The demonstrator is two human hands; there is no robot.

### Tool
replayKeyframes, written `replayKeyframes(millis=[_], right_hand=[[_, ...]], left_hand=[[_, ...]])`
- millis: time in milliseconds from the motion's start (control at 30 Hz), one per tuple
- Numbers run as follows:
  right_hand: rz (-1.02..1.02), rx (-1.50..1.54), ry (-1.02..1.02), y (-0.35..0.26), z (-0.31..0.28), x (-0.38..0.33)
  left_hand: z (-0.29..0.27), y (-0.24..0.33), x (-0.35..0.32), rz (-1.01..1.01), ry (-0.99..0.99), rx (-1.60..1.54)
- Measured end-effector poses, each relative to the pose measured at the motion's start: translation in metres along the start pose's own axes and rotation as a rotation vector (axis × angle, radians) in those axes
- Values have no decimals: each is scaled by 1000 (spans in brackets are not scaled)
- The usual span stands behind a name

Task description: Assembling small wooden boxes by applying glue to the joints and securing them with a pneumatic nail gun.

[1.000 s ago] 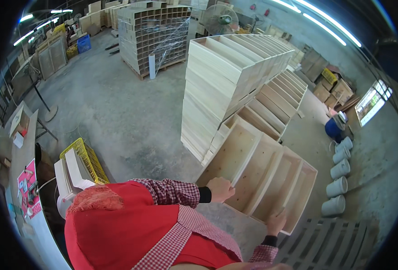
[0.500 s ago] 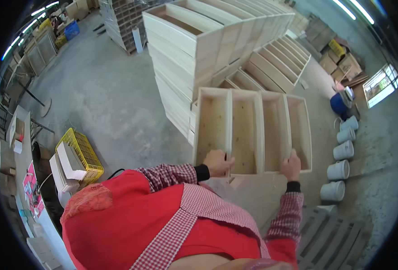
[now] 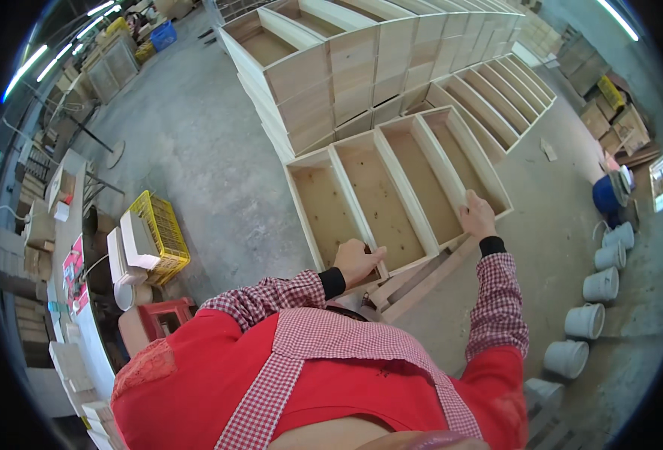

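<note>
While both hands, left hand (image 3: 357, 259) and right hand (image 3: 478, 217), grasp its near rim, the divided wooden crate (image 3: 391, 191) looks stiff and bulky; hold it by the edges.

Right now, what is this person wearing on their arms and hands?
Both arms are in long red-and-white checked sleeves ending in snug black cuffs at the wrists. The left hand and right hand are bare, no gloves, rings or watch visible. A red apron with matching checked straps covers the body.
</note>
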State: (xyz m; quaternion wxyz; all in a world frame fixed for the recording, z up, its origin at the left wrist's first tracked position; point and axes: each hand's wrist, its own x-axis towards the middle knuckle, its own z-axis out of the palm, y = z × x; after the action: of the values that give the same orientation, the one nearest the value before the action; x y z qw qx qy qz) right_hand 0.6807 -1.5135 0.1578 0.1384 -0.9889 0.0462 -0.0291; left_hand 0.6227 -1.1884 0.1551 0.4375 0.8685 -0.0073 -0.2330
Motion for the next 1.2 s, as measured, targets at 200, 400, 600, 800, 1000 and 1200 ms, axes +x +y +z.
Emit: replayKeyframes(millis=[200,400,600,800,1000,1200], right_hand=[[-144,13,-29,27,13,76],[-225,31,-14,48,25,127],[-188,6,-80,45,8,141],[-114,-10,-86,33,18,134],[-117,-34,-84,33,20,133],[-205,-32,416,49,6,108]], left_hand=[[39,14,37,-69,159,-198],[51,33,69,-121,219,-221],[46,51,70,-88,181,-51],[47,52,66,-121,187,-145],[34,45,65,-281,-54,-479],[-7,23,27,53,-3,-588]])
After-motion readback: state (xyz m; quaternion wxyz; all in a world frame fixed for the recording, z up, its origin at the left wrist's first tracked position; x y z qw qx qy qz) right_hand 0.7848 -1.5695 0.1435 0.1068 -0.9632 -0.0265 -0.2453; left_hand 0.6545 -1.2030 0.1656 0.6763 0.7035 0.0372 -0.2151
